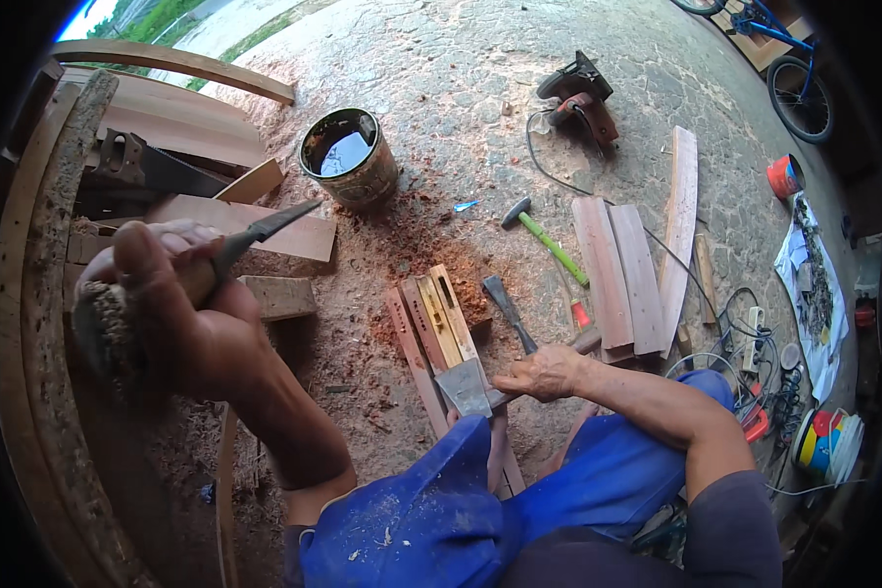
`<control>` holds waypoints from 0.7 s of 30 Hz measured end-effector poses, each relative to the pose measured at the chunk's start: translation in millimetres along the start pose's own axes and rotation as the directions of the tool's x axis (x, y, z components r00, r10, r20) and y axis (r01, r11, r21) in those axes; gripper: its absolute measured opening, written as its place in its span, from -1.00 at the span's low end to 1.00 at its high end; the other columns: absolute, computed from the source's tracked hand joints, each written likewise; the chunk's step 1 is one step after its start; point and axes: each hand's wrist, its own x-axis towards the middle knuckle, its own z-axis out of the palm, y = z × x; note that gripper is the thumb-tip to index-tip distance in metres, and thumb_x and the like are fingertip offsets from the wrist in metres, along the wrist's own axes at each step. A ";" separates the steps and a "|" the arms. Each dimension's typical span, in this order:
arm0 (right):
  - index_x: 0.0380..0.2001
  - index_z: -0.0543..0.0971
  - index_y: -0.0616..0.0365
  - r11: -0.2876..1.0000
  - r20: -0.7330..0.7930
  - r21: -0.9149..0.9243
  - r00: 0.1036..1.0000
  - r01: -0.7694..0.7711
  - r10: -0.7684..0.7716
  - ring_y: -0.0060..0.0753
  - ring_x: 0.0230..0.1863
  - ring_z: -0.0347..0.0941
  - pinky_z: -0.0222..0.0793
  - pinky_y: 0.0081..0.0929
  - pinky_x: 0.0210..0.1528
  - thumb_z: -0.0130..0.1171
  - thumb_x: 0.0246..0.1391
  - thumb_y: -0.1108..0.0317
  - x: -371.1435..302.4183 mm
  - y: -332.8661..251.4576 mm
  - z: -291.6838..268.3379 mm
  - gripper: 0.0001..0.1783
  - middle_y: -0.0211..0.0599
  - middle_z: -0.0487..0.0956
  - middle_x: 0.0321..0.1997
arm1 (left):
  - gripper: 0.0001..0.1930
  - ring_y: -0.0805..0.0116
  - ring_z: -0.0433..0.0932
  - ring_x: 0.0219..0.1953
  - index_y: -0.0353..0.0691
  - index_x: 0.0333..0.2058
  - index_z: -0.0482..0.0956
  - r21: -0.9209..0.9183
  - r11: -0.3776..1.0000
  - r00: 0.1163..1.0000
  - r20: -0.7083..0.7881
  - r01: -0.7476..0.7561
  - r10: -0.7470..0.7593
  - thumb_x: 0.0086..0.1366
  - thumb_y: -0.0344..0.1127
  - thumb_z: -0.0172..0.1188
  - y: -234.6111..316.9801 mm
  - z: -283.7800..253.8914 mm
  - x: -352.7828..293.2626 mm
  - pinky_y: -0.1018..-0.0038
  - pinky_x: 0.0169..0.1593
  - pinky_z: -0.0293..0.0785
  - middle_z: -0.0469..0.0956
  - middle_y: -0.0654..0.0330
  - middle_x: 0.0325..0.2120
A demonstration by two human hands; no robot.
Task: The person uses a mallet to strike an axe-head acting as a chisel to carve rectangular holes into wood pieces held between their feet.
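Observation:
My left hand (191, 314) is raised at the left, wrapped round the wooden handle of a chisel (265, 227). Its blade points up and to the right; the handle's butt looks frayed. Low in front of my lap, my right hand (544, 372) grips the wooden handle of a hatchet (464, 388). The broad grey hatchet head lies over the near end of several narrow wood strips (446, 314). Slots and holes are cut in some of these strips. A second chisel (508, 309) with a dark handle lies just beyond my right hand.
A bucket of dark liquid (353, 162) stands ahead. A green-handled hammer (549, 240), planks (617, 269) and a corded power tool (583, 103) lie to the right. A handsaw (142, 167) rests among timber at left. Cables and a power strip (755, 338) lie far right.

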 end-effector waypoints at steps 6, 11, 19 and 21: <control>0.02 0.35 -0.08 0.946 -0.071 0.018 0.943 -0.324 0.324 0.07 -0.33 0.68 0.60 0.00 -0.33 0.11 0.17 0.29 41.1 46.0 -29.7 -0.65 -0.13 0.67 -0.31 | -0.77 0.52 0.41 -0.61 -0.20 -0.33 0.36 0.206 0.925 0.907 0.218 0.318 -0.360 0.32 -0.47 0.31 -62.4 -33.9 -105.6 0.56 -0.54 0.39 0.38 0.30 -0.56; 0.15 0.34 0.15 0.618 -0.413 0.676 0.487 -0.402 0.769 0.20 -0.14 0.62 0.56 -0.04 -0.02 0.09 0.05 0.28 44.7 60.1 -64.1 -0.44 0.15 0.64 -0.16 | -0.81 0.61 0.40 -0.52 -0.27 -0.35 0.50 0.045 0.873 0.831 0.287 0.485 -0.477 0.25 -0.48 0.39 -86.3 -38.0 -153.4 0.56 -0.41 0.43 0.49 0.37 -0.53; 0.08 0.46 0.14 0.366 -0.169 0.866 0.488 -0.342 0.856 -0.12 -0.22 0.60 0.51 -0.18 -0.11 0.17 0.03 0.22 12.1 20.0 -129.2 -0.48 -0.04 0.63 -0.26 | -0.80 0.63 0.43 -0.47 -0.26 -0.36 0.52 0.162 0.887 0.817 0.347 0.432 -0.460 0.22 -0.44 0.44 -108.9 -36.1 -168.3 0.57 -0.38 0.43 0.52 0.37 -0.52; 0.07 0.47 0.15 0.329 -0.132 0.886 0.501 -0.328 0.855 -0.20 -0.26 0.58 0.51 -0.22 -0.14 0.19 0.04 0.22 11.0 13.5 -134.5 -0.49 -0.11 0.61 -0.29 | -0.80 0.63 0.42 -0.48 -0.26 -0.36 0.52 0.161 0.894 0.826 0.343 0.418 -0.447 0.22 -0.44 0.44 -109.5 -34.6 -168.3 0.57 -0.38 0.42 0.51 0.37 -0.53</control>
